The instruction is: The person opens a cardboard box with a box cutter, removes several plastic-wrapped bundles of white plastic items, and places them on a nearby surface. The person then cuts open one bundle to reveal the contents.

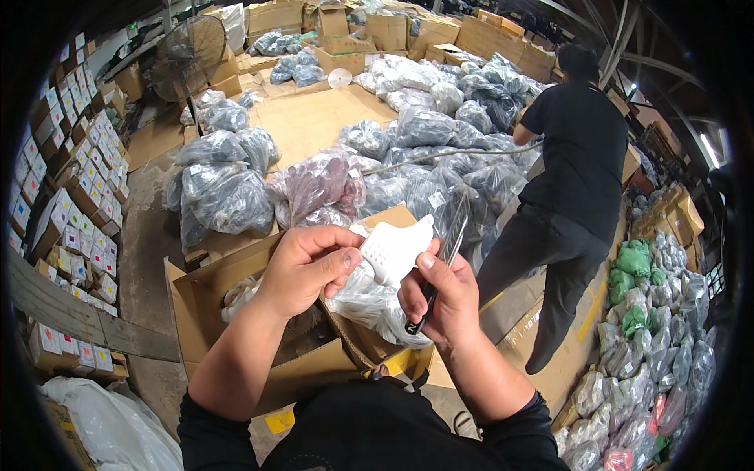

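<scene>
Between thumb and fingers, my left hand (310, 263) pinches a white moulded piece (389, 250) with curved edges and a patch of small holes. My right hand (448, 294) is closed round a slim black-and-silver tool (454, 243); its long metal end points up and away, its dark handle comes out below the fingers. I cannot tell the tool's exact kind. The right thumb and fingertips are at the white piece's right edge. Both hands are above an open cardboard box (314, 373), where clear plastic bags (377, 306) lie partly hidden.
Clear-bagged dark goods (228, 188) are heaped ahead on cardboard. A person in black (577, 149) bends over the heap at right. Stacked labelled boxes (78, 196) line the left, near a standing fan (191, 59). More bagged goods (644, 369) lie at right.
</scene>
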Demonstrator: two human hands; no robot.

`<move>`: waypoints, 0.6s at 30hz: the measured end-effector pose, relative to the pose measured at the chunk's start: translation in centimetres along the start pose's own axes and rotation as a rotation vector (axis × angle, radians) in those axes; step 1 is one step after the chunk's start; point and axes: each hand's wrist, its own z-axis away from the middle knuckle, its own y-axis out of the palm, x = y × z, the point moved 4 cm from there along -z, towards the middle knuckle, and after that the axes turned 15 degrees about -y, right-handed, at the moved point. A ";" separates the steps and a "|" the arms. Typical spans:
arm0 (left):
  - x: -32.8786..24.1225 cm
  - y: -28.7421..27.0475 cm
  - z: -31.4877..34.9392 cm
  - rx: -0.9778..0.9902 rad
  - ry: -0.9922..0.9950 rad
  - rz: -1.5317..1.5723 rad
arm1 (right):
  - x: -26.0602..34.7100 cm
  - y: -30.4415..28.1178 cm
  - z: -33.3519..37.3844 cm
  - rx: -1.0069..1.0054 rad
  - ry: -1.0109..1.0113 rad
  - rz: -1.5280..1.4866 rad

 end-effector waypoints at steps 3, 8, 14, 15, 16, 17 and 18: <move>0.1 0.5 0.0 0.027 0.012 0.022 | -0.6 -0.1 -0.1 -0.054 0.088 -0.151; 0.3 0.8 -0.4 0.033 -0.018 0.057 | -1.8 0.0 0.3 -0.122 0.144 -0.237; 0.9 0.8 -0.6 0.037 -0.031 0.123 | -2.3 -0.5 0.5 -0.130 0.173 -0.195; 1.1 0.8 -0.7 0.031 -0.034 0.131 | -2.4 -0.6 0.4 -0.123 0.175 -0.165; 1.2 0.8 -0.7 0.022 -0.030 0.144 | -2.5 -0.7 0.5 -0.118 0.180 -0.144; 1.4 0.9 -0.7 0.013 -0.045 0.157 | -2.7 -0.9 0.5 -0.131 0.191 -0.124; 1.6 0.9 -0.8 0.003 -0.048 0.172 | -2.7 -1.0 0.6 -0.141 0.201 -0.111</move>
